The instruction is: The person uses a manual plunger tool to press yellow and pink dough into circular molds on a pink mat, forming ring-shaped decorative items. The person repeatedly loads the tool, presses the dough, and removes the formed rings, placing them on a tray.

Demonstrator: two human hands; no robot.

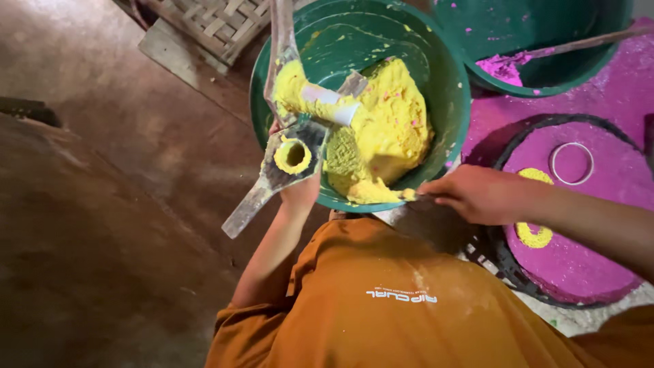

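My left hand (300, 195) grips a grey metal press (272, 178) from below, holding it over the near rim of a green basin (451, 82). The press has flat wing handles and a short cylinder (293, 155) packed with yellow dough. Inside the basin lies a big lump of yellow dough (392, 126) with a white tube (328, 103) resting on it. My right hand (477, 194) reaches in from the right. Its fingers are pinched together on a bit of yellow dough at the basin's near rim.
A second green basin (545, 75) at the top right holds pink powder (501, 67) and a wooden stick (579, 42). To the right is a pink round disc (599, 204) with a metal ring (571, 163) and yellow coils (535, 235). A woven mat (211, 24) lies at the top left on the brown floor (88, 225).
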